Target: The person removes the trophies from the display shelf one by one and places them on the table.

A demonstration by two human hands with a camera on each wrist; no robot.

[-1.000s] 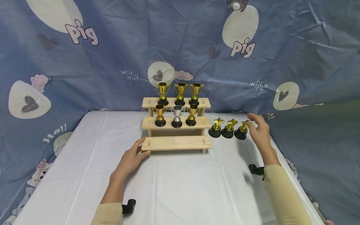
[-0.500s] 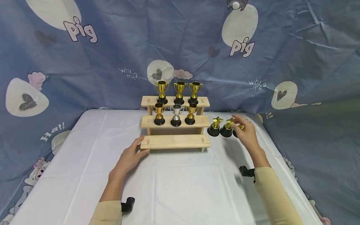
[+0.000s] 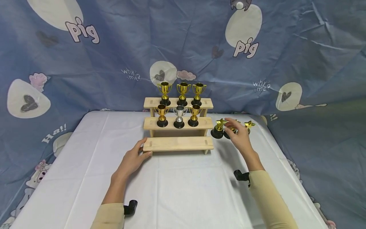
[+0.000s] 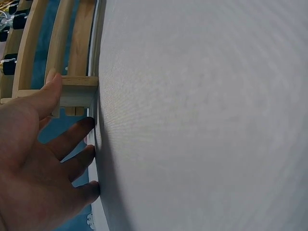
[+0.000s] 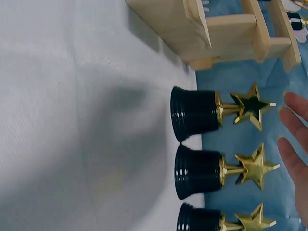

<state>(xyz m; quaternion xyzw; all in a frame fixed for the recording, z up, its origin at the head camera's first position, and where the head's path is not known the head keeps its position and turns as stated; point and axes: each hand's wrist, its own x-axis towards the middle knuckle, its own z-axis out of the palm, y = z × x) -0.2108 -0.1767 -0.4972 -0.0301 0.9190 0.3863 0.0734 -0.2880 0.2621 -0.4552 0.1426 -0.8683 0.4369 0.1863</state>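
Observation:
My left hand [image 3: 132,160] grips the left end of the lowest step of a three-tier wooden stand [image 3: 177,144]. In the left wrist view its thumb lies against the step's end, and several fingers [image 4: 77,166] stretch out below. My right hand [image 3: 240,136] hovers over three gold star trophies with black bases, holding nothing. The left star trophy [image 3: 217,132] is nearest its fingertips; the middle star trophy [image 5: 199,171] and right star trophy [image 3: 249,124] are partly covered by the hand in the head view. In the right wrist view the fingers are apart from the stars.
Three gold cup trophies [image 3: 183,93] stand on the top step. The middle step carries two bronze-gold cups and a silver cup trophy [image 3: 179,117] between them. A white cloth [image 3: 183,190] covers the table, and a blue printed curtain [image 3: 114,86] hangs behind.
My right hand has moved left from beside the right star trophy to near the left one. The trophies stay in place. My left hand keeps its hold on the stand.

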